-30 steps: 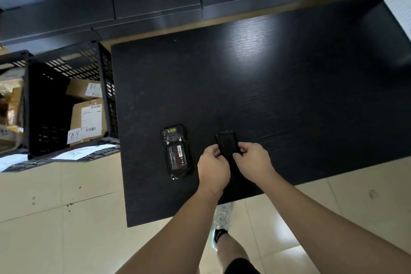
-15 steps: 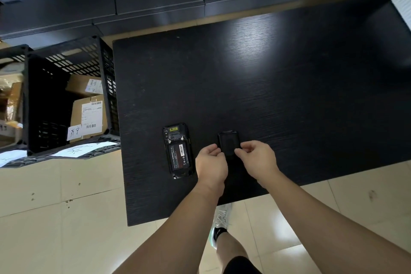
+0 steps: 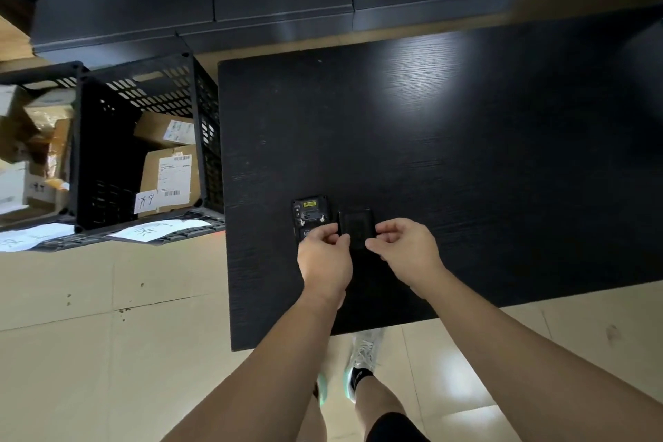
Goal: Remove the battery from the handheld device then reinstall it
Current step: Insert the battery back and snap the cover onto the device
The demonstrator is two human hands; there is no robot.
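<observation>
Looks like stockroom or parcel depot: labelled cardboard parcels (image 3: 168, 172) piled in black plastic crate (image 3: 107, 154), tiled floor (image 3: 89, 334), plain black table (image 3: 466, 154).

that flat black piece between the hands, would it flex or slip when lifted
The flat black piece looks like a rigid moulded slab with crisp rounded corners, so it probably won't flex. Its surface looks matte, so slipping seems unlikely, though it is thin. The left hand and right hand pinching opposite edges should lift it steadily.

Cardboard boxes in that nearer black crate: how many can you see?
2 cardboard boxes in the black crate: one toward the far side, one larger nearer, each with a white label. More may be hidden behind the crate's dark wall.
</observation>
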